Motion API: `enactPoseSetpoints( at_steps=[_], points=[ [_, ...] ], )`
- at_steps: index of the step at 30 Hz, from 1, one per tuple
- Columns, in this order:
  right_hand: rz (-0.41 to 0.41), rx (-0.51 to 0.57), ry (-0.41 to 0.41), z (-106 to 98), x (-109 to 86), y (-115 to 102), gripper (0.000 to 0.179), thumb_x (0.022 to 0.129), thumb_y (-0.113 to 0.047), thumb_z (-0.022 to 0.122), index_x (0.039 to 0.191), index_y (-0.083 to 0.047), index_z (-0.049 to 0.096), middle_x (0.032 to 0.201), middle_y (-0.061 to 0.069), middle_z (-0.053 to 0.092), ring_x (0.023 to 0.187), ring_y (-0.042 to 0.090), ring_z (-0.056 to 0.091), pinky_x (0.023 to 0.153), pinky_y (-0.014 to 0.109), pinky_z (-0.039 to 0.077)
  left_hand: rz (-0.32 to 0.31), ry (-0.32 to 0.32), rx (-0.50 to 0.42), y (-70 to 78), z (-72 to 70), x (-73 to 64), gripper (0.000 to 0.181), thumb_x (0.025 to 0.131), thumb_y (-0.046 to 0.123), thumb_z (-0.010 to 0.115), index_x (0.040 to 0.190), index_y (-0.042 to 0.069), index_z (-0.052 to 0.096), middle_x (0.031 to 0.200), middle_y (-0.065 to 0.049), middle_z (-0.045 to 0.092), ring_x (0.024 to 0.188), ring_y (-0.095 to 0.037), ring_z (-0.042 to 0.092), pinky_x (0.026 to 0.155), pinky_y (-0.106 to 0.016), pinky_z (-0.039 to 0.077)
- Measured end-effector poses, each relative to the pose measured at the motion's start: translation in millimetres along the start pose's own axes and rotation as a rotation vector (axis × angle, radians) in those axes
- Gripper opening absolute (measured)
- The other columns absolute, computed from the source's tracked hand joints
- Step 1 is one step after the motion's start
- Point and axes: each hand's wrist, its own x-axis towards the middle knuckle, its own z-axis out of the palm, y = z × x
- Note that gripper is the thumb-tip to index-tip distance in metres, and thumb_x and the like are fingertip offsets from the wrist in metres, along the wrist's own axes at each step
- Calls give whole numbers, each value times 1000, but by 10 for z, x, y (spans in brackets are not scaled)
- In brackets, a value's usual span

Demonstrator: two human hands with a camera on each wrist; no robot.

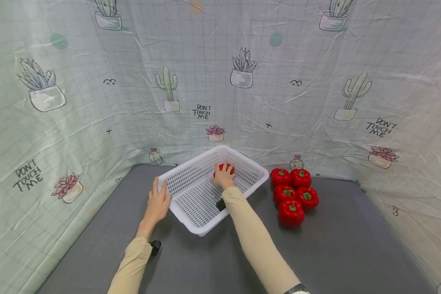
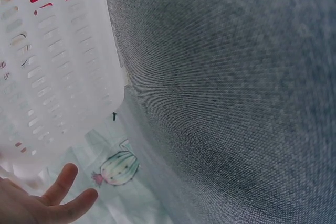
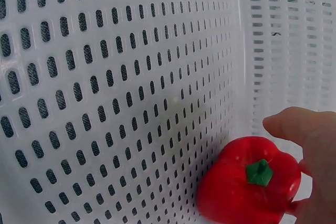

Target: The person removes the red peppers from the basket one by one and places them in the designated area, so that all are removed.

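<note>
A white perforated plastic basket sits at an angle on the dark tabletop. My left hand is at its left corner, fingers extended along the rim; in the left wrist view two straight fingers point past the basket wall. Inside the basket, at its far end, lies a red bell pepper with a green stem. My right hand reaches over it with spread fingers. In the right wrist view the thumb stands off the pepper, while other fingertips are right at its side.
Several more red bell peppers stand grouped on the dark tabletop, right of the basket. A pale curtain printed with cacti and lettering hangs behind and along both sides of the table.
</note>
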Motion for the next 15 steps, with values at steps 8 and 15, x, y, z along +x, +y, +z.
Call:
enactPoseSetpoints(
  at_steps=[8, 15],
  points=[
    [-4, -137, -6, 114, 175, 49, 95, 68, -29, 74, 143, -27, 16, 149, 17, 4, 134, 40, 6, 94, 59, 28, -3, -4, -12, -3, 0, 1, 56, 90, 19, 39, 140, -1, 23, 149, -20, -3, 110, -42, 30, 89, -59, 26],
    [-51, -209, 27, -158, -338, -57, 83, 74, -24, 68, 142, -23, 21, 143, 21, 21, 131, 37, 16, 94, 49, 34, -6, -12, -7, 1, 0, 5, 57, 90, 22, 37, 140, 0, 22, 149, -20, -3, 110, -43, 30, 89, -59, 26]
  ],
)
